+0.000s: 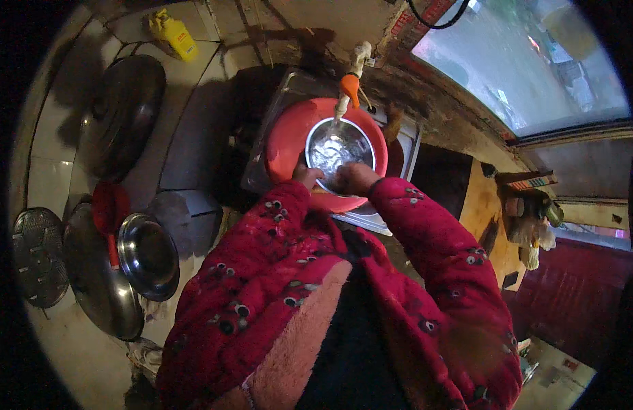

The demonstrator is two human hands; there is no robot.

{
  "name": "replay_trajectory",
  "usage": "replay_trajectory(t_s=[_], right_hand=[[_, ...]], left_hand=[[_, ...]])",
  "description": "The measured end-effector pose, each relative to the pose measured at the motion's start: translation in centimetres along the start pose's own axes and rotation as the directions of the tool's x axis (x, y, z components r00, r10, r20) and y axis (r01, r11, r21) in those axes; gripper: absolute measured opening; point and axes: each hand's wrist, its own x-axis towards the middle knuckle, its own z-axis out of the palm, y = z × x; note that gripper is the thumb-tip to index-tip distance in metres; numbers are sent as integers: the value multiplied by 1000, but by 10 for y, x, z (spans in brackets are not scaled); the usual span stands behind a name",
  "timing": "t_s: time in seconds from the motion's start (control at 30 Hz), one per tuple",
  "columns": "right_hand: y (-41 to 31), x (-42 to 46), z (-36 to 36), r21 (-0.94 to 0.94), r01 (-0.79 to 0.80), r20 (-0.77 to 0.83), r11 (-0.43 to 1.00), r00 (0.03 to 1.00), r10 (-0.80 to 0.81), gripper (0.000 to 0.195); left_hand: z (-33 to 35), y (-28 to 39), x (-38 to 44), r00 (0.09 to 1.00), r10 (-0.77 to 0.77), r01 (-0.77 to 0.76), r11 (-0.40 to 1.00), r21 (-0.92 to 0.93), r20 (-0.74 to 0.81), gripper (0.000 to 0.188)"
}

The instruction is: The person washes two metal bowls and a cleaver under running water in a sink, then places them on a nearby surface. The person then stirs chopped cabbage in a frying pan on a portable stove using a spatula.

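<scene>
A round stainless steel bowl [342,148] with water in it sits within a red plastic basin [285,138]. My left hand [307,176] grips the bowl's near left rim, thumb over the edge. At the near right side, my right hand [360,177] reaches over the rim with curled fingers inside the bowl; whether they hold something is hidden. Directly above the bowl's far edge is the spout of a white tap [342,105] with an orange handle [350,88], and the water below it looks disturbed. The basin rests in a metal sink [260,166].
To the left, a large dark lid [124,118], a red ladle [111,210], a metal basin [148,256] and a perforated metal disc [39,256] are against the tiles. A yellow bottle [175,38] is at the upper left. A wooden board [488,220] stands right of the sink, below a window [526,61].
</scene>
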Motion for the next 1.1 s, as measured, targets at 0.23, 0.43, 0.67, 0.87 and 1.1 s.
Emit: replay_trajectory(t_s=[0.23,0.43,0.67,0.87,1.1], right_hand=[[-17,-57,-66,913,85,-289,399,826,484,30],[-70,-26,-51,488,154,-560,859,810,173,29],[-50,44,-31,-158,194,-597,968,762,-250,36],[7,79,-42,757,-247,-97,605,872,479,23],[27,34,20,829,-32,-288,558,831,476,36]], left_hand=[[17,52,-23,954,-300,285,893,-350,12,47],[54,13,-28,944,-238,297,913,-278,228,45],[25,-21,-25,830,-351,552,630,-546,433,43],[14,-41,-30,702,-354,712,334,-618,618,41],[31,-42,-13,749,-355,662,428,-615,559,38]])
